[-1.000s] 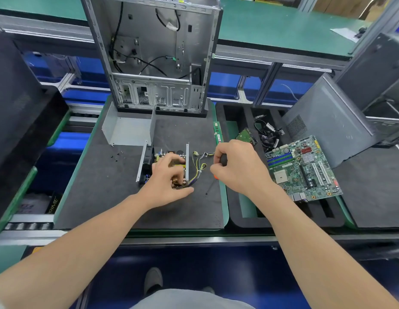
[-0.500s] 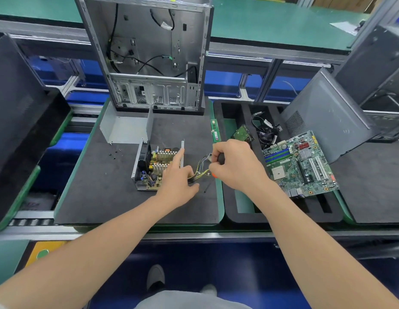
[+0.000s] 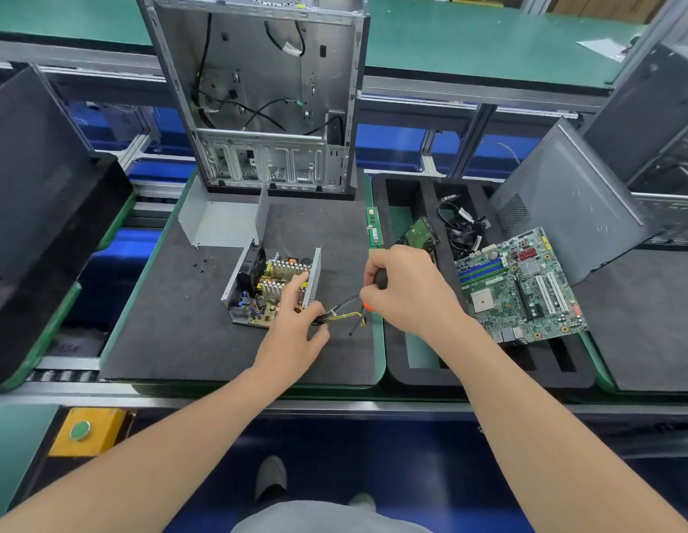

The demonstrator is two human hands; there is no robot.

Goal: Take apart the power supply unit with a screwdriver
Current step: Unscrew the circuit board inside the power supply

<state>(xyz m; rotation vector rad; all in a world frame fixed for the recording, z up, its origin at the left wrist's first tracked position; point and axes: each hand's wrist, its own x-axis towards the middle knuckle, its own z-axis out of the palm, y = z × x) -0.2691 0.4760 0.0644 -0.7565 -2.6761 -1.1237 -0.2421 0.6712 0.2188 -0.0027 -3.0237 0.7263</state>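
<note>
Progress: cover off and screws out; circuit board (image 3: pixel 266 316) not yet lifted from its tray (judged about halfway).
Cover (image 3: pixel 219 225): bent grey sheet metal, smooth, at 11 o'clock of the unit, just beside it.
Screws (image 3: pixel 203 261): small, dark, loose on the felt-like mat (image 3: pixel 162 340), at 10 o'clock.
Power supply unit (image 3: pixel 273 286): mid-mat, open-topped; finned heat sinks, perforated right wall.
Left hand (image 3: pixel 292 332): forefinger stretched onto the board, other fingers curled round the wires.
Wires (image 3: pixel 340 315): black-and-yellow bundle running towards 3 o'clock.
Right hand (image 3: pixel 407 294): wrapped round the screwdriver (image 3: pixel 379 280); black-and-orange handle, thin shaft pointing to 7 o'clock, tip on no screw.
</note>
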